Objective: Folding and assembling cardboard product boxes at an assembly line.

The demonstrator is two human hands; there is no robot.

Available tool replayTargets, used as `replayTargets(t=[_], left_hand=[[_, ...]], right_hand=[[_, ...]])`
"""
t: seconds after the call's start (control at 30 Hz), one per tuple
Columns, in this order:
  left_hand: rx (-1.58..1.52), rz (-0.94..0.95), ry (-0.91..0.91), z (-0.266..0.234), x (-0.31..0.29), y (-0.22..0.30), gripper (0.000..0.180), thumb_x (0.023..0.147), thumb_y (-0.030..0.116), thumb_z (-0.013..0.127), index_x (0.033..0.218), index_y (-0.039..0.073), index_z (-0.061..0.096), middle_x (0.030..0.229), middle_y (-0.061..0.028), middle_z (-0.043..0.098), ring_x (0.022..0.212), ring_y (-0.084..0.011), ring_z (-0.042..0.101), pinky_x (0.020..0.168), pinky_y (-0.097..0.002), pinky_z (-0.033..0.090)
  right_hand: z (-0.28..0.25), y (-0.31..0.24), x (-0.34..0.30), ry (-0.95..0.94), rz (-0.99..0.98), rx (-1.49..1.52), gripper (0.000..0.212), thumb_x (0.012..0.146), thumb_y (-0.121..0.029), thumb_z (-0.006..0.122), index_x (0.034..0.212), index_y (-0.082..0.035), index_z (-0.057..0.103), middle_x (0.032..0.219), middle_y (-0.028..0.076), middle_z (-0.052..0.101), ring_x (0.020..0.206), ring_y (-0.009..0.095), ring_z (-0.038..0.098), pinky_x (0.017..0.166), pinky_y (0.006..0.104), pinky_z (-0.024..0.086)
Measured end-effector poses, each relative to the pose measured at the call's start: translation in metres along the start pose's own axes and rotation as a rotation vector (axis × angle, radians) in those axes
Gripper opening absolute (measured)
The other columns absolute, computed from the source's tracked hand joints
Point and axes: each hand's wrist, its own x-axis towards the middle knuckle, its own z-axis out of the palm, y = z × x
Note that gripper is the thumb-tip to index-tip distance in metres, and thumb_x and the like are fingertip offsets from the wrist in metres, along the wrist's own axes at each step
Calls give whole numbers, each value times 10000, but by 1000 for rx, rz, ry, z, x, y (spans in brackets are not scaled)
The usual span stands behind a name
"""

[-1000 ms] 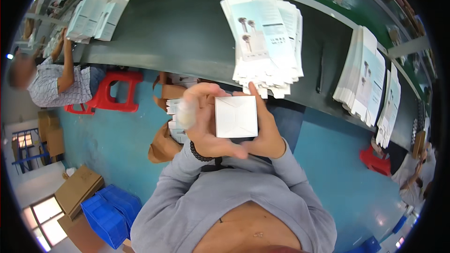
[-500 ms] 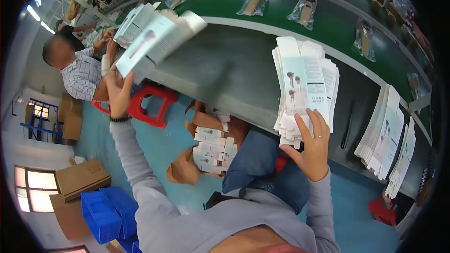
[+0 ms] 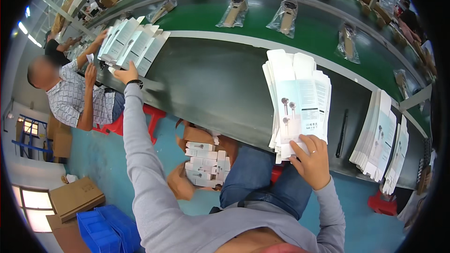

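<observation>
At the far left of the bench, my left hand (image 3: 126, 73) grips the lower end of an unfolded white and pale blue carton (image 3: 146, 55). This carton leans against similar open cartons (image 3: 119, 37) grouped there. A stack of flat cartons (image 3: 300, 98) with printed pictures lies in front of me, right of centre. Over the stack's near end rests my right hand (image 3: 311, 161), fingers spread on the top carton, holding nothing. A ring shows on one finger.
Beside the stack lie a thin black tool (image 3: 342, 133) and more flat cartons (image 3: 375, 136). Bagged devices (image 3: 283, 16) line the green belt (image 3: 197, 16) behind. A co-worker (image 3: 70, 89) sits at left, hands near the open cartons. Below stands a brown box (image 3: 180, 180) with cartons inside.
My left hand has carried the carton from the air down to the group at the left. My right hand stays on the stack. The co-worker's hands have moved apart, and the view has shifted slightly.
</observation>
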Motion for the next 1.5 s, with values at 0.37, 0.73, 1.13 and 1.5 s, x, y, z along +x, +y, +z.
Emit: replayTargets(t=[0.37,0.73,1.13,1.5], left_hand=[[-494,668,-784,-149,-178,255,945,673,204,742,1375,-3,143,1409,-246,143,1291,-385,205,1044,-434,201],[-556,1304,-873,-206,-261,380,677,592,411,751,1180,469,421,1369,-167,295,1257,-346,314,969,-659,93],[-516,1181,-1283,-234,-242,382,738,457,412,778,1140,238,560,1261,-255,383,1052,-403,471,834,-476,408],[-751,432,-1366,-238,-271,344,538,701,158,743,1148,-22,505,967,-182,622,815,-270,631,709,-298,484]], right_hand=[[-58,16,-13,402,-229,19,272,618,-28,684,881,-4,621,850,90,619,734,250,602,561,312,469],[-58,-18,-56,553,109,1294,143,820,-92,609,788,47,614,707,109,624,520,134,544,464,248,421],[-60,-15,-44,585,107,559,56,715,-17,649,755,20,636,585,105,598,492,176,596,453,251,429],[-21,-22,-43,691,253,1360,462,875,-382,520,1046,46,553,862,145,620,733,154,607,647,278,472]])
